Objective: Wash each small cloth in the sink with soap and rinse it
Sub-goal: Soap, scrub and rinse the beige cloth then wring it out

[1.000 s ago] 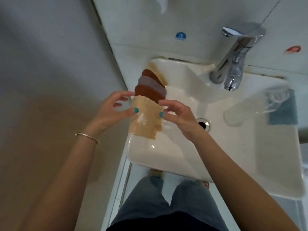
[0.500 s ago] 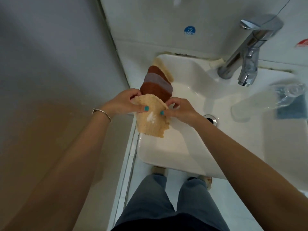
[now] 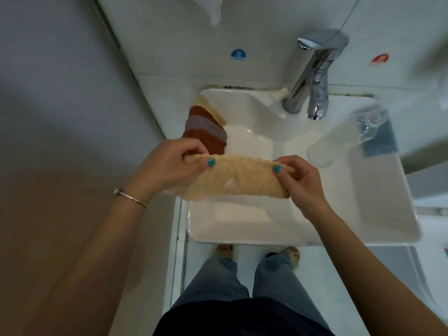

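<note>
A white sink [image 3: 378, 214] is seen from above, set against a tiled wall [image 3: 266, 32] at the far side, with a grey wall [image 3: 60, 81] on the left. A chrome tap [image 3: 315, 76] is mounted at the far edge of the sink, its spout pointing down over the basin. On the right rim a clear bottle [image 3: 339, 139] is laid on its side, its far end over a blue cloth [image 3: 383, 141]. On the far left rim a pile of cloths [image 3: 206, 132] is draped, brown and grey with a beige one at the far end.

A beige cloth [image 3: 237, 178] is held stretched sideways over the near left part of the basin, clear of the sink floor, with a white smear of soap [image 3: 231, 183] near its middle. Its left end is pinched by the left hand [image 3: 169, 166], thumb on the near face and fingers curled behind the top edge. Its right end is pinched by the right hand [image 3: 303, 180] in the same way, thumb in front and fingers curled round the cloth's end. Teal polish is seen on both thumbnails. A thin bracelet [image 3: 132, 198] is worn on the left wrist.

On the tiled wall a blue sticker [image 3: 238, 55] marked COLD is placed left of the tap and a red sticker [image 3: 379, 59] right of it. Below the sink, jeans [image 3: 218, 287] and the floor [image 3: 351, 287] are visible.
</note>
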`<state>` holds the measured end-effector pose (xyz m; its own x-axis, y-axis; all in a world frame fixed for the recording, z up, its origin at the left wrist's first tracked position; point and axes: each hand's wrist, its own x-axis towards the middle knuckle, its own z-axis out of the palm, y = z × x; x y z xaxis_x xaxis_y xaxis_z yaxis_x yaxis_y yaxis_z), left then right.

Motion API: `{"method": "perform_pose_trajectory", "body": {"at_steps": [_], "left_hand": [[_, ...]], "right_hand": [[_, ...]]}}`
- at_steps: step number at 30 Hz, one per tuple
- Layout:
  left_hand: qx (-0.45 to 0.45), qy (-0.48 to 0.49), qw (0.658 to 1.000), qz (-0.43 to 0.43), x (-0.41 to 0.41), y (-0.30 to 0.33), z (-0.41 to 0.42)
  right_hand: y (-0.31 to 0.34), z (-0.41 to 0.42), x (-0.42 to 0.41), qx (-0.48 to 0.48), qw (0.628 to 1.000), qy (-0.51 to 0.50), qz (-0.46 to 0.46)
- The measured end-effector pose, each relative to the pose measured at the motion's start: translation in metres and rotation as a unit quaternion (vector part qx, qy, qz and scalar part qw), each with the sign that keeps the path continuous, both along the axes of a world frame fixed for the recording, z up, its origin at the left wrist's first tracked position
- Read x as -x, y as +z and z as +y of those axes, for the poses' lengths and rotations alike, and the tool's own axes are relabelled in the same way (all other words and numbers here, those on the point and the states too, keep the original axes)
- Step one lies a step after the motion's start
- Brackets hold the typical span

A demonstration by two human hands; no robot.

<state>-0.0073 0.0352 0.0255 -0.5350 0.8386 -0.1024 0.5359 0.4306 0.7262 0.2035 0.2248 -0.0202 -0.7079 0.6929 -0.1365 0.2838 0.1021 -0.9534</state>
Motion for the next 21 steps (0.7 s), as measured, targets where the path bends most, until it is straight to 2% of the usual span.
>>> {"method": "perform_pose_trajectory", "body": {"at_steps": [4, 7, 8, 11, 12, 14, 15, 16, 18, 19, 21], "left_hand": [[0.007, -0.095, 0.995, -0.030, -0.027, -0.001, 0.045], [-0.007, -0.127, 0.991, -0.029, -0.033, -0.025, 0.096], [0.003, -0.123, 0.992, -0.020, -0.032, -0.037, 0.113], [0.139, -0.130, 0.981, 0.045, -0.032, -0.078, 0.146], [0.159, -0.127, 0.977, 0.059, -0.036, -0.088, 0.150], [0.146, -0.131, 0.979, 0.058, -0.049, -0.105, 0.149], [0.140, -0.149, 0.977, 0.059, -0.057, -0.113, 0.147], [0.150, -0.169, 0.972, 0.071, -0.064, -0.122, 0.145], [0.198, -0.193, 0.954, 0.116, -0.073, -0.140, 0.138], [0.220, -0.194, 0.947, 0.131, -0.073, -0.145, 0.135], [0.236, -0.200, 0.940, 0.142, -0.069, -0.152, 0.133]], "right_hand": [[0.009, 0.017, -0.054, -0.053, 0.996, -0.052, -0.048], [-0.003, 0.049, -0.068, -0.051, 0.990, -0.096, -0.093], [-0.011, 0.061, -0.069, -0.042, 0.987, -0.096, -0.121], [-0.038, 0.089, -0.074, -0.026, 0.958, -0.096, -0.267], [-0.045, 0.092, -0.077, -0.035, 0.946, -0.110, -0.301], [-0.054, 0.088, -0.081, -0.081, 0.934, -0.109, -0.329], [-0.057, 0.082, -0.081, -0.103, 0.928, -0.077, -0.351], [-0.059, 0.076, -0.079, -0.125, 0.911, -0.030, -0.392], [-0.068, 0.066, -0.075, -0.193, 0.842, 0.062, -0.500], [-0.072, 0.065, -0.074, -0.226, 0.807, 0.090, -0.537], [-0.075, 0.070, -0.077, -0.255, 0.771, 0.109, -0.574]]}}
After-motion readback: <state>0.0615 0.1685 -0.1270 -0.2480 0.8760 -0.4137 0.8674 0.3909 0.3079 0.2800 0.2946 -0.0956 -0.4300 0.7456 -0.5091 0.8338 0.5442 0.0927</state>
